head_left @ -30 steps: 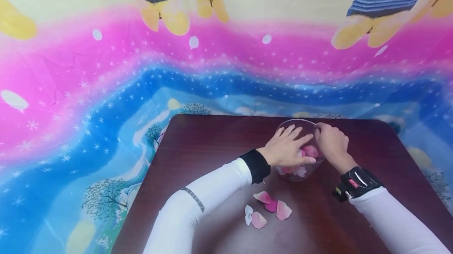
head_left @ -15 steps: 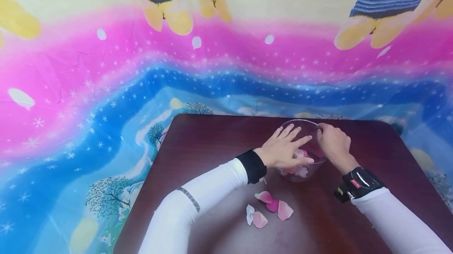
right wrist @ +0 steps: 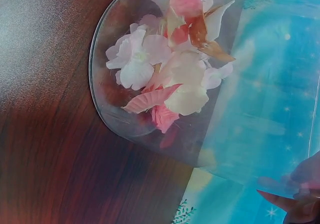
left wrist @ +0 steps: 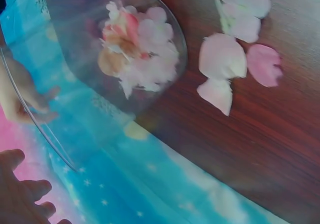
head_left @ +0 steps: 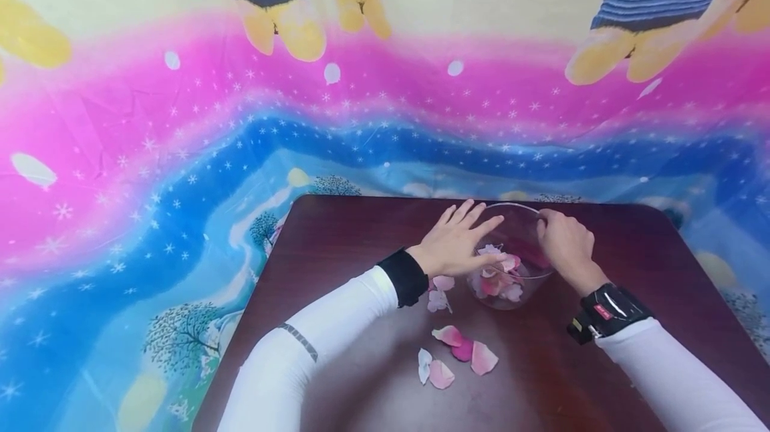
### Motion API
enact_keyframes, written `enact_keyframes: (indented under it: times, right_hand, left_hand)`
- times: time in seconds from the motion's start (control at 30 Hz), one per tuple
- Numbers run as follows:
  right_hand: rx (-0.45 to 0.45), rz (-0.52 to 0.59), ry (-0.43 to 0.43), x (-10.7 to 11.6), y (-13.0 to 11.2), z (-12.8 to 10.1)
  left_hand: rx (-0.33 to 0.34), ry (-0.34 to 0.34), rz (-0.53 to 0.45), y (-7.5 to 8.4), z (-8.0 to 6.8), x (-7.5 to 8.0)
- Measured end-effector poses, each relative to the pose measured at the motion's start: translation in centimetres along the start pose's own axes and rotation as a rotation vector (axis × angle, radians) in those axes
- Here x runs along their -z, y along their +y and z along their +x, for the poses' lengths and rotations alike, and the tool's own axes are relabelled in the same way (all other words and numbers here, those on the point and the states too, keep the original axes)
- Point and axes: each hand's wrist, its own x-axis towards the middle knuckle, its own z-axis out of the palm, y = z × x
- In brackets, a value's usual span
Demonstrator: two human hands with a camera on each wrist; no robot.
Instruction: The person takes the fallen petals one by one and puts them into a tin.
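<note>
A clear glass bowl [head_left: 519, 211] stands on the dark wooden table [head_left: 349, 238] with pink and white petals [head_left: 496, 279] lying in it. My right hand [head_left: 562, 239] grips the bowl's right rim with curled fingers. At the bowl's left rim my left hand [head_left: 460, 241] is flat, its fingers straight and spread, holding nothing. The left wrist view shows the bowl [left wrist: 65, 44] and its petals [left wrist: 137, 49] from the side, with my left fingers [left wrist: 22, 194] at the bottom left corner. The right wrist view shows the petals [right wrist: 167, 71] heaped in the bowl [right wrist: 100, 84].
Several loose petals [head_left: 458, 353] lie on the table in front of the bowl, and two more petals [head_left: 442, 291] lie by my left wrist. A bright printed cloth [head_left: 180, 118] hangs behind and around the table. Both forearms wear white sleeves.
My left hand has drawn out of the bowl to its left rim, uncovering the petals inside and those by the wrist. The right hand has kept its hold on the rim.
</note>
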Motion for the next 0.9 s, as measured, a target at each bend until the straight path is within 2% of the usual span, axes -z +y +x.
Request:
enact_keyframes:
  times: [0.17,0.3,0.6,0.9]
  right_hand:
    - [0.002,-0.001,0.005,0.1,-0.1,0.0]
    - [0.002,-0.002,0.003,0.2,-0.2,0.0]
    - [-0.005,-0.007,-0.004,0.1,-0.3,-0.1]
    - [-0.012,-0.01,-0.01,0.0,-0.2,-0.1]
  left_hand:
    - [0.037,0.031,-0.037,-1.9,-0.8,0.0]
    - [0.08,0.061,-0.07,-3.4,-1.3,-0.6]
    - [0.14,0.037,-0.095,-5.8,-2.4,-4.1]
    - [0.155,-0.023,-0.079,-6.5,-3.0,-6.9]
